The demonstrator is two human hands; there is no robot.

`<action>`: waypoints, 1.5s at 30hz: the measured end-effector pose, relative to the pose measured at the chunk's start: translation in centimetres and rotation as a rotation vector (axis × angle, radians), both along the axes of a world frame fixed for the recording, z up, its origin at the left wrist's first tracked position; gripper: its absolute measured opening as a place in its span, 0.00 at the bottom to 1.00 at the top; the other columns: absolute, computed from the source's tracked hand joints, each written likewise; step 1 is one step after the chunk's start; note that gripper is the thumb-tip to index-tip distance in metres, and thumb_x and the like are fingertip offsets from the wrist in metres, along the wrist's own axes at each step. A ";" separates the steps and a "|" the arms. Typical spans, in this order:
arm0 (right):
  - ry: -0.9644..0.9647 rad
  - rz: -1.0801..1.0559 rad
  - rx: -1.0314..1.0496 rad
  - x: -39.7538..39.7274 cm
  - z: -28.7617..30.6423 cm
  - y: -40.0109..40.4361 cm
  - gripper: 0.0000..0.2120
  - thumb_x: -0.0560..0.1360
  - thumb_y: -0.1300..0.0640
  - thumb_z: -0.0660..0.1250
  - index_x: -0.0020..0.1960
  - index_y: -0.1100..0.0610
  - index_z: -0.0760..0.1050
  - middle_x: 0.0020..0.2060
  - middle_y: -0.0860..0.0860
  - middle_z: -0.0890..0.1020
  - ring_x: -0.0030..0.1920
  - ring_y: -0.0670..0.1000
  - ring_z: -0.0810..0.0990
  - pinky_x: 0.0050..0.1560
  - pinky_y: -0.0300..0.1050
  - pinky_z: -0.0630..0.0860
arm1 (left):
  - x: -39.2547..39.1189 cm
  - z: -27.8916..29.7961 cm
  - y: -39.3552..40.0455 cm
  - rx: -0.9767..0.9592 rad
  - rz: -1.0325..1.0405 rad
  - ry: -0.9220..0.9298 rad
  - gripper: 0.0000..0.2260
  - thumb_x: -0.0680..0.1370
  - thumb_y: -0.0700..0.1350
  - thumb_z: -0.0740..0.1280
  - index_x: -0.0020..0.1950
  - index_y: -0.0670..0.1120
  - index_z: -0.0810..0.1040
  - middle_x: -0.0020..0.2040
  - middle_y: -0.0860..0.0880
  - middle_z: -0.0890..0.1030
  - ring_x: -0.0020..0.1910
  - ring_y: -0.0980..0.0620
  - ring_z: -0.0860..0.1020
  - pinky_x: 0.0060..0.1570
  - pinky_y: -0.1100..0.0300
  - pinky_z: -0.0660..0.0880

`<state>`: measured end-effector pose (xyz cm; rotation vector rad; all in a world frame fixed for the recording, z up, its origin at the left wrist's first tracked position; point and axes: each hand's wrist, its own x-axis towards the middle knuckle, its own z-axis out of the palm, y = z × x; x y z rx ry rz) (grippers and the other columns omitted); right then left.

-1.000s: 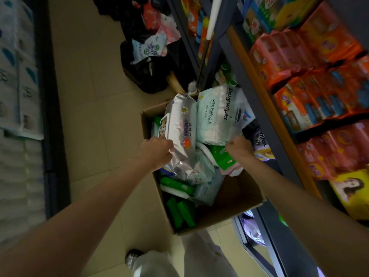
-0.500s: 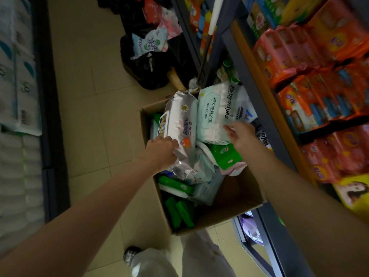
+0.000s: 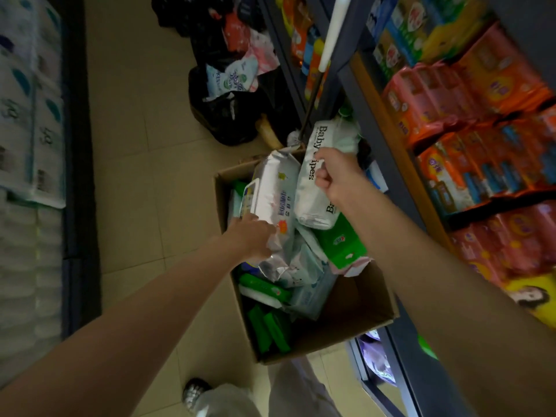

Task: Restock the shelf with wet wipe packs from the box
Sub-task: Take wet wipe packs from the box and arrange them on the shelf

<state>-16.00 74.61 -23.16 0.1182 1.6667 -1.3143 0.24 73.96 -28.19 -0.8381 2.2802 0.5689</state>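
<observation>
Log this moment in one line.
right hand: grips Baby wipes pack | left hand: grips silver pack | box: part full

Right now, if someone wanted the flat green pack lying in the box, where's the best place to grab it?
Probably its long edges, coming from above. The green pack lies flat on top of the pile in the cardboard box, its broad face up and uncovered, so fingers could pinch across its width.

Dim aisle with a beige tiled floor [image 3: 135,176], dark shelving [image 3: 388,164] on the right, black bags [image 3: 228,115] heaped beyond
</observation>
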 end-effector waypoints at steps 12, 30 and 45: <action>0.834 0.950 -0.058 10.4 20.0 -5.5 0.16 0.75 0.63 0.63 0.33 0.56 0.60 0.26 0.52 0.63 0.21 0.48 0.63 0.20 0.34 0.58 | 11.7 12.4 -10.6 -0.225 0.445 0.478 0.45 0.71 0.50 0.72 0.77 0.44 0.45 0.76 0.43 0.57 0.74 0.43 0.59 0.71 0.46 0.60; 1.427 0.847 -1.253 57.7 44.5 -13.8 0.12 0.72 0.56 0.67 0.31 0.57 0.75 0.22 0.46 0.77 0.23 0.40 0.78 0.40 0.40 0.76 | 60.8 43.6 -6.3 -0.781 1.031 1.036 0.43 0.57 0.59 0.79 0.66 0.54 0.61 0.61 0.53 0.73 0.62 0.49 0.72 0.58 0.50 0.75; 1.050 1.078 -1.890 85.9 58.3 -20.4 0.07 0.70 0.60 0.68 0.35 0.61 0.77 0.27 0.50 0.78 0.29 0.43 0.80 0.41 0.44 0.78 | 78.5 55.3 -3.7 -1.495 1.456 0.866 0.34 0.63 0.48 0.78 0.63 0.44 0.65 0.54 0.49 0.76 0.53 0.48 0.77 0.53 0.51 0.77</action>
